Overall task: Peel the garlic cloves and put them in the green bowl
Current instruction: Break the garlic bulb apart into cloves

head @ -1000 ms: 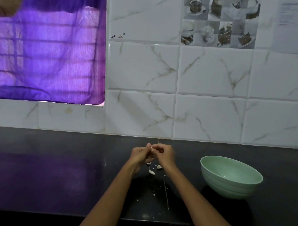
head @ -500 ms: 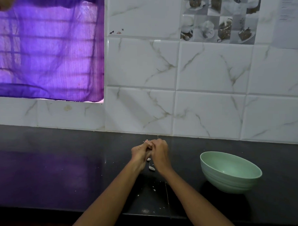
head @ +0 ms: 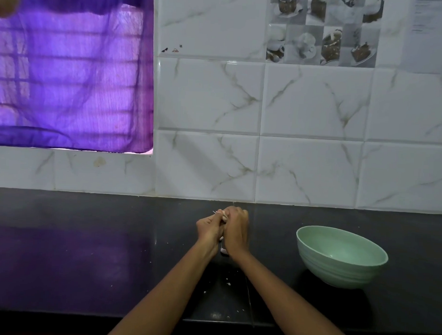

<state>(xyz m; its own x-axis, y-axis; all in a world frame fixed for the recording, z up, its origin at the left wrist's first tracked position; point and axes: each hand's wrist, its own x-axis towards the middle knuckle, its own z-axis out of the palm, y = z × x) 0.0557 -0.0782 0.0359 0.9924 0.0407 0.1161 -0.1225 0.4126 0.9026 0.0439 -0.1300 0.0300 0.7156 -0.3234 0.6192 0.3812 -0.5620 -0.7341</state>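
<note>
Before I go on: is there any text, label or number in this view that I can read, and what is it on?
White sheet on the tiled wall, top right: faint printed lines, too small and blurred to read.
Small dark and red marks on a white wall tile: illegible.
Pale green plastic bowl: no label visible.

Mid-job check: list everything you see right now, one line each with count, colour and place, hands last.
green bowl: one, pale green, on the counter right of the hands, looks empty.
garlic clove: one, whitish, pinched between both hands, mostly hidden.
loose garlic piece: one seen, whitish, on the counter under the hands.
peel scraps: a few, white, on the counter between the forearms.
counter: one, black, glossy.
wall tiles: white marbled, behind the counter.
curtain: one, purple, upper left.
left hand: one, pinching the clove.
right hand: one, pinching the clove.
</note>
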